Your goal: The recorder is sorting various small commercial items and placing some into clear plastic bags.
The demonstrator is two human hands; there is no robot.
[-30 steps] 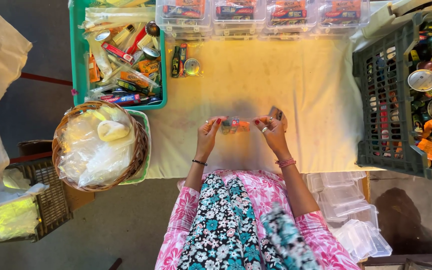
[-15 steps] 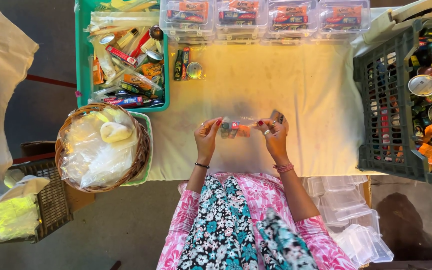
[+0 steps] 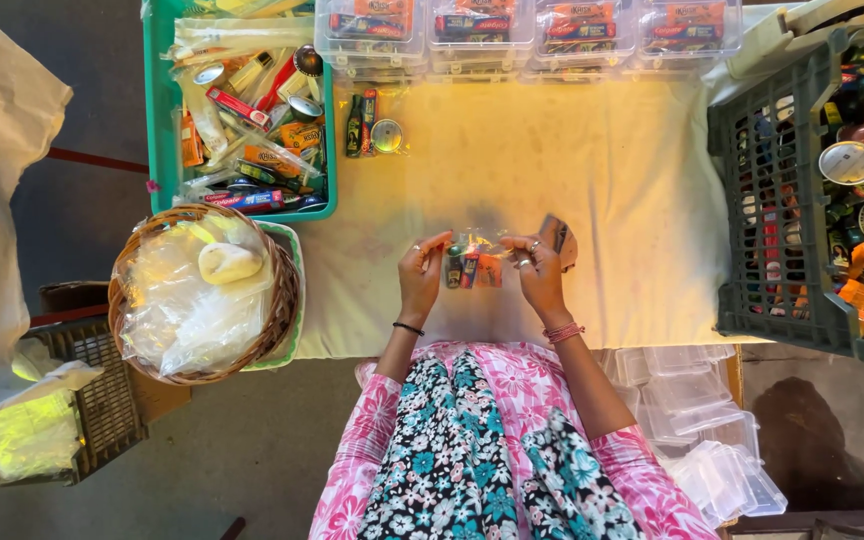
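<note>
My left hand (image 3: 420, 277) and my right hand (image 3: 538, 272) hold a small clear plastic pouch (image 3: 472, 264) between them, just above the table's near edge. Inside the pouch are a few small items, one dark green, one red, one orange. Each hand pinches one side of the pouch. My right hand also has a small dark flat object (image 3: 555, 235) tucked by its fingers. The table is covered with a pale yellow cloth (image 3: 552, 150).
A green tray (image 3: 160, 120) of packets and tubes sits far left, a wicker basket (image 3: 282, 300) of clear bags below it. Filled clear boxes (image 3: 527, 25) line the far edge. A grey crate (image 3: 762, 200) of tins stands right. Empty clear boxes (image 3: 702, 420) lie lower right.
The hands and pouch have stayed in nearly the same spot; the fingers have shifted slightly on the pouch's edges.
</note>
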